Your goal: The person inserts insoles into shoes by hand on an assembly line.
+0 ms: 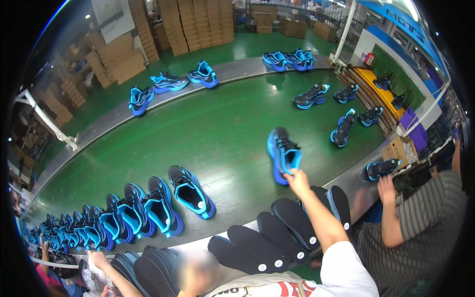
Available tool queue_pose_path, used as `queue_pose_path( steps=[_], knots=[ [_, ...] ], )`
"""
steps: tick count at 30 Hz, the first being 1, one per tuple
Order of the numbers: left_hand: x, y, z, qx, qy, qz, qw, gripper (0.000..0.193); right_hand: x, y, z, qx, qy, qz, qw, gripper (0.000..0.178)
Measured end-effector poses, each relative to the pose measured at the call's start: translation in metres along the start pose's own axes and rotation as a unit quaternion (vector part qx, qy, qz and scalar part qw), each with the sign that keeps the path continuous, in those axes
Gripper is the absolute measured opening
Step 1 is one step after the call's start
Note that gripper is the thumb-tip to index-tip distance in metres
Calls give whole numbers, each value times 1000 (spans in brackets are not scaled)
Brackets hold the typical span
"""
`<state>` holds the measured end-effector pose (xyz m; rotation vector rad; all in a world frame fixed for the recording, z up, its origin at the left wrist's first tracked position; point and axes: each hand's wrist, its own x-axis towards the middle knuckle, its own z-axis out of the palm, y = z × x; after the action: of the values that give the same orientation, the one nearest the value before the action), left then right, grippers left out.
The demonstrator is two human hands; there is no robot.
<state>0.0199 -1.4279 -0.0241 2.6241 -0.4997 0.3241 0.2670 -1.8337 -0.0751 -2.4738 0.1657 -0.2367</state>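
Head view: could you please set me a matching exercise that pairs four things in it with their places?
Things:
1. tilted blue-and-black sneaker
2. black oval insoles
3. brown cardboard boxes
4. row of blue-and-black sneakers

Places:
A. overlapping along the near edge
B. side by side on the green belt, lower left
C. gripped by the right hand
D. stacked beyond the belt's far side

Pairs: 1-C, 2-A, 3-D, 4-B
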Motion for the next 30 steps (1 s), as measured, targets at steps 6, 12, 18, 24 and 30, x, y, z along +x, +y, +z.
queue_pose_path(
  steps=[6,12,18,24,30],
  knots=[
    [4,15,-6,-18,-2,-79,997,54,-64,-80,11,140,-81,-184,970,30],
    [60,12,-21,-39,69,6,997,28,-168,-49,-21,-30,-132,-142,981,35],
    [173,-7,27,-75,100,69,990,24,-252,-24,-38,-122,-108,28,986,49],
    [260,10,105,-6,73,39,997,62,-267,-19,-40,-133,-111,16,985,45],
    [296,-6,139,63,120,69,988,44,-263,-21,-41,-71,-37,-20,997,31]
  ],
)
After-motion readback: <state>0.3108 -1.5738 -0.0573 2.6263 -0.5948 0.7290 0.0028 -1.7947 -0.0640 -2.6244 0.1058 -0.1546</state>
